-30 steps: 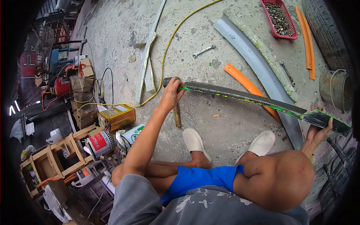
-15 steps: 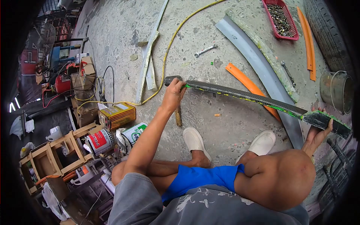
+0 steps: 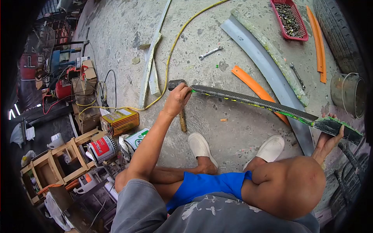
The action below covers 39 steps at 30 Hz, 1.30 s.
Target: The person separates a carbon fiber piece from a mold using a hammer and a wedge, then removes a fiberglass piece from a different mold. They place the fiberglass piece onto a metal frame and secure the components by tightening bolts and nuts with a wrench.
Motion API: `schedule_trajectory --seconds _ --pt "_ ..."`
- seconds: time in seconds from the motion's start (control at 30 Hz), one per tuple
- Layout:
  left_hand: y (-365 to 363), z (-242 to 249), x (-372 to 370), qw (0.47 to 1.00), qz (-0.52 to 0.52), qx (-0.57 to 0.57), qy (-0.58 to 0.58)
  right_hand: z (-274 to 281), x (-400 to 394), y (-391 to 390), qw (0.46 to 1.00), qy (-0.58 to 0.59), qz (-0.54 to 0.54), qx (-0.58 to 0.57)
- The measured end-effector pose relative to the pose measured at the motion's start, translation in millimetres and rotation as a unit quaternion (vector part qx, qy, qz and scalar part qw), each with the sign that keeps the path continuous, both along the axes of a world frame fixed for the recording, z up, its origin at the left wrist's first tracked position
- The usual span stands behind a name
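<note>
A long black carbon-fibre strip (image 3: pixel 252 101) with ragged green and yellow edges spans across in front of me, above the floor. My left hand (image 3: pixel 177 100) pinches its narrow left end, thumb and fingers closed. At the wider, flared right end, my right hand (image 3: pixel 328 139) grips from below; fingertips show over the far edge. A mallet with a black head (image 3: pixel 176 84) and wooden handle (image 3: pixel 182 121) lies on the floor behind my left hand, which partly hides it.
Grey curved panel (image 3: pixel 260 50) and orange strip (image 3: pixel 256 87) lie beyond the carbon strip. Spanners (image 3: pixel 210 53), a red basket (image 3: pixel 288 21) of bolts and a metal bucket (image 3: pixel 347 95) are around. A yellow hose (image 3: pixel 171 58) crosses the floor; cans (image 3: pixel 103 147) stand left.
The view has shifted slightly. Both hands keep hold of the carbon-fibre strip, which is in nearly the same position.
</note>
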<state>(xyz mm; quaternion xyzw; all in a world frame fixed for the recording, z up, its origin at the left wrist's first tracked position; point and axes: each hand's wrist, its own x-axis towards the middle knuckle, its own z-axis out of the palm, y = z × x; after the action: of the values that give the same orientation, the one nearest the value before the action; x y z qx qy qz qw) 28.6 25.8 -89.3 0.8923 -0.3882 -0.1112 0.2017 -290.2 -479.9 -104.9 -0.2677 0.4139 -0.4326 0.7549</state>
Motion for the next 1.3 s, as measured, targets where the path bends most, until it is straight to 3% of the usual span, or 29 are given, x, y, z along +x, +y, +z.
schedule_trajectory --seconds 0.53,0.83,1.0,1.17,1.3 --pt "0.5 -1.8 9.8 0.995 -0.048 0.044 0.077 -0.4 -3.6 -5.6 1.0 0.009 0.003 0.003" --pt "3.6 14.1 22.8 0.969 0.104 -0.08 0.208 -44.5 -17.7 -20.3 0.997 -0.048 0.027 0.056" --pt "-3.9 27.7 28.1 0.961 0.143 -0.122 0.201 -62.8 -14.7 -15.6 0.998 -0.011 0.008 0.062" --pt "-17.9 37.9 31.2 0.995 0.066 -0.072 0.032 -58.5 -6.4 -6.4 0.997 -0.018 0.001 0.069" --pt "-17.2 30.3 37.1 1.0 0.0 -0.013 -0.013 -61.1 -3.5 -2.7 0.997 -0.015 -0.008 0.078"
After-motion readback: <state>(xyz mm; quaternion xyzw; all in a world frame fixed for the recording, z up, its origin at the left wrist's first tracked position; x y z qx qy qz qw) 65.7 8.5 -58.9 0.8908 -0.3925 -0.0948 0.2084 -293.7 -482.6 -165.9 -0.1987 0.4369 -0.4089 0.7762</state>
